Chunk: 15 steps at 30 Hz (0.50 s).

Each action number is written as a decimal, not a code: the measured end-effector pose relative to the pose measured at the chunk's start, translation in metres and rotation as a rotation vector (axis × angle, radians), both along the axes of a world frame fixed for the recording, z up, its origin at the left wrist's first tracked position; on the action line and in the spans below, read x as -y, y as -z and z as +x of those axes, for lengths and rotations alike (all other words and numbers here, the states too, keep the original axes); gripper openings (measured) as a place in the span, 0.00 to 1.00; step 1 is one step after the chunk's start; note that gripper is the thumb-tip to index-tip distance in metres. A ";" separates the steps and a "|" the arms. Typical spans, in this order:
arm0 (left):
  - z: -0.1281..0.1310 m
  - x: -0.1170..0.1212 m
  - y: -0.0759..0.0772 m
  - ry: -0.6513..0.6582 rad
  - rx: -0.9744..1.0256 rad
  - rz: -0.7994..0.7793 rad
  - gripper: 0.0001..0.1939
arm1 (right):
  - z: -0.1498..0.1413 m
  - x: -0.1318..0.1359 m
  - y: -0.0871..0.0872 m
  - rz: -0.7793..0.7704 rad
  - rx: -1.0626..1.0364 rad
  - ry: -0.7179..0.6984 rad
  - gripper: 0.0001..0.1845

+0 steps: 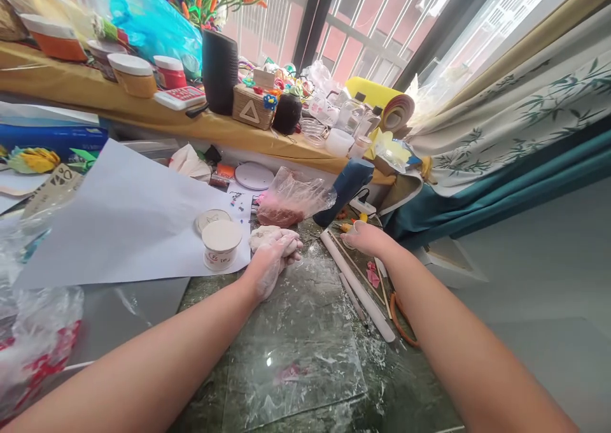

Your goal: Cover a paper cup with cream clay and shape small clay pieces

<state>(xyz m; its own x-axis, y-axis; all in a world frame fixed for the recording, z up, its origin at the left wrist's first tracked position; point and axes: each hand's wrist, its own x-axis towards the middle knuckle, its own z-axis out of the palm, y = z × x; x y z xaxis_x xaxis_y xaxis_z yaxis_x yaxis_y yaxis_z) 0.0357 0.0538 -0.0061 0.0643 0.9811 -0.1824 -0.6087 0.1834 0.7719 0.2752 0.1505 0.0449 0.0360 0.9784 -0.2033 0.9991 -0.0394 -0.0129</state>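
My left hand [271,264], dusted white, is closed round a pale lump of clay [261,235] above the far end of a clear sheet [305,331]. Out to the right, my right hand [365,237] reaches low over the table, its fingers bent down at a small round-rimmed thing that I cannot make out. A pale rolling rod [360,290] lies between the hands, with thin sticks beside it. Just left of the clay stands a white paper tub [221,245]. Behind the clay is a reddish-brown block [279,210] in a plastic bag [305,191].
A large white paper sheet [124,216] covers the left side. A dark blue cylinder [344,191] stands behind my right hand. An orange-brown loop [401,325] lies near my right forearm. Paint jars [132,75] and a black speaker-like cylinder [219,70] line the window ledge.
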 end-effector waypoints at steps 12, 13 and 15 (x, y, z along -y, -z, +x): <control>0.001 -0.002 0.006 0.010 0.004 0.017 0.15 | -0.031 0.082 -0.019 0.236 -0.055 -0.110 0.25; 0.001 -0.002 0.007 0.011 0.006 0.020 0.15 | -0.044 0.102 -0.010 0.196 -0.113 -0.177 0.23; 0.000 -0.002 0.007 0.007 0.010 0.021 0.16 | -0.073 0.146 0.012 0.048 -0.297 -0.440 0.22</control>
